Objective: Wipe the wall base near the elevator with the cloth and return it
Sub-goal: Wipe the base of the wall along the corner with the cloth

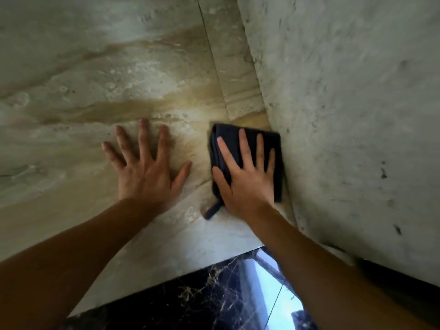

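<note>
Head view, looking down at two bare forearms reaching onto a beige, veined stone surface (pixel 147 96). The right hand (pixel 247 177) lies flat on a folded dark cloth (pixel 228 141), fingers spread and extended, pressing it against the stone rather than clutching it; no finger curls around the fabric. The cloth sits in the corner where the beige stone meets a rough, pale grey wall (pixel 352 115), its right edge touching or just beside that wall. A small loop or tab of the cloth (pixel 212 211) projects from its lower left corner, beside the wrist. The left hand (pixel 145 170) rests palm-down on the bare stone to the left of the cloth, apart from it, all five fingers splayed and holding nothing. A thin straight seam (pixel 214 60) runs across the beige stone above the cloth, toward the top edge of the frame. Below the hands, the beige stone ends at a straight edge and meets a glossy black marble surface (pixel 202 298) with pale veins, which carries a bright bluish reflection (pixel 271 289) between the two forearms. The edges of the cloth are slightly blurred.
</note>
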`<state>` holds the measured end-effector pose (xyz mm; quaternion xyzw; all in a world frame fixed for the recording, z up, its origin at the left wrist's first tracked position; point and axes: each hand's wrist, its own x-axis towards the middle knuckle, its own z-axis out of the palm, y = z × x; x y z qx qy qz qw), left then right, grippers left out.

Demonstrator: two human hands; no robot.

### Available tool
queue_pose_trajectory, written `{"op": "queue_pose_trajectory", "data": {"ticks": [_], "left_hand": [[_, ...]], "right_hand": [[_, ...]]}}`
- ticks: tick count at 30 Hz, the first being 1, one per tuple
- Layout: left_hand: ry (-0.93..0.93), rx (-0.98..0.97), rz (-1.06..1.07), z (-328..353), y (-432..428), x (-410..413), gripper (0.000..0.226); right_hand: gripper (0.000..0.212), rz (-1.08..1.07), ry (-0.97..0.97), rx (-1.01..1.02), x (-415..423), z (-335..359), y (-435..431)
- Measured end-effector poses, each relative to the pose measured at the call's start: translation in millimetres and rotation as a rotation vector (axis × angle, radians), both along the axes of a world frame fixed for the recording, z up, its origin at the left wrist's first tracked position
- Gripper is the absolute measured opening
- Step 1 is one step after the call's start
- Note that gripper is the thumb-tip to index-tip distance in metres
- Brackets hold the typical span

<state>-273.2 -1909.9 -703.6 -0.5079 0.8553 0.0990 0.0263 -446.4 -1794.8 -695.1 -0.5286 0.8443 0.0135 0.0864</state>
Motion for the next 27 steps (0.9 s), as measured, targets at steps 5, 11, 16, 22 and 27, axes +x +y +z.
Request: {"op": "queue_pose_trajectory", "data": {"ticks": [5,11,16,22,27], "left_hand": [[0.025,-0.023,-0.009,-6.2,0.1,1.1,0.090],[0.033,-0.051,-0.011,-7.7,0.6,-0.3,0.091],[-0.012,-0.015,0.000,-0.8,0.9,-0.9,0.094],[-0.012,0.015,0.012,4.1,-1.6,-1.2,0.094],[0.024,0.028,-0.003,1.1,-3.0,0.6,0.093]], "right_hand": [[0.064,0.008,0.007,0.034,19.8,2.1,73.9],[0.060,-0.014,-0.018,-0.035,-24.2,-2.9,-66.2],[0.061,-0.010,-0.006,0.026,-27.6,0.3,-86.7],[0.063,-0.013,-0.034,0.069,12.4,3.7,-22.5],[0.072,0.064,-0.231,0.308,-7.0,30.8,-32.2]]}}
